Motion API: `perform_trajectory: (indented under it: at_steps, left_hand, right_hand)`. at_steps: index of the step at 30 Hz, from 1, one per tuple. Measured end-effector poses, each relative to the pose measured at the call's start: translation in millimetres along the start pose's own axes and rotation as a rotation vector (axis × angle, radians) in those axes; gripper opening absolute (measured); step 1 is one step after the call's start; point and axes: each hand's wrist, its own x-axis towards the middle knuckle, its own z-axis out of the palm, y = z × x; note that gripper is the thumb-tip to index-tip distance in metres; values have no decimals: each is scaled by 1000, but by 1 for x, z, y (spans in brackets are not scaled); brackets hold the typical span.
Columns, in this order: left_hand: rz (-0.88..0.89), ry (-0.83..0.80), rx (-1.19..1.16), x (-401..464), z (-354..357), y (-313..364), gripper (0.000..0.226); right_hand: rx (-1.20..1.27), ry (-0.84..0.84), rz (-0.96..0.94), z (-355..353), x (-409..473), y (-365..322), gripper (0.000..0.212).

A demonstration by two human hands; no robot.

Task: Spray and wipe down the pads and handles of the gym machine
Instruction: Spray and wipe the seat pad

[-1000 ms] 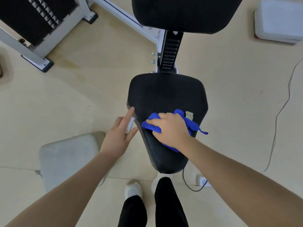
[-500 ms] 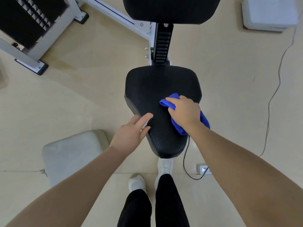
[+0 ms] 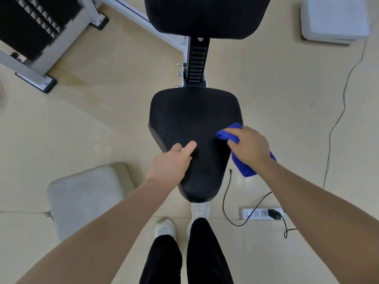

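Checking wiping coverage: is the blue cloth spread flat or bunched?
Bunched: the blue cloth is gripped in the right hand, with one end hanging off the seat pad edge.

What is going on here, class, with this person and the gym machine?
A person is wiping the black seat pad of a gym machine. The right hand holds a blue cloth at the pad's right edge, part of it hanging off the side. The left hand rests on the pad's left side. The backrest pad is untouched.
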Motion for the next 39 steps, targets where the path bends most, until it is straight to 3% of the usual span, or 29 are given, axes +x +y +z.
perform_trajectory:
  at_steps: [4,7,9,12,14,16,20,22,32,39]
  left_hand:
    - [-125,84,-55,3,3,-28,49]
    - [-184,165,-179,7,15,-46,51]
    - [-209,183,-285,10,23,-49,54]
    - [-268,193,-518,14,32,-48,56]
    - [-335,170,-644,12,33,-47,55]
    - [-392,150,-759,8,30,-47,51]
    - [-464,154,-999,6,23,-52,27]
    - [-504,205,-1076,12,22,-59,19]
    - [-504,563,-1136,63,9,-90,26]
    - [-238,440,-876,78,6,-78,31]
  right_hand:
    - [-229,-80,-573,29,-23,-42,44]
    - [-237,25,-728,50,-22,-52,46]
    - [-251,-15,-624,47,-3,-54,45]
    - [-170,2,-233,41,33,-66,43]
    - [-135,1,-131,36,40,-75,41]
    - [-173,-74,-248,34,22,-80,43]
    - [-243,-232,-663,36,-36,-88,44]
    - [-260,-259,-708,36,-23,-90,44]
    - [-172,-38,-451,54,119,-149,37]
    - [-125,35,-304,48,178,-128,34]
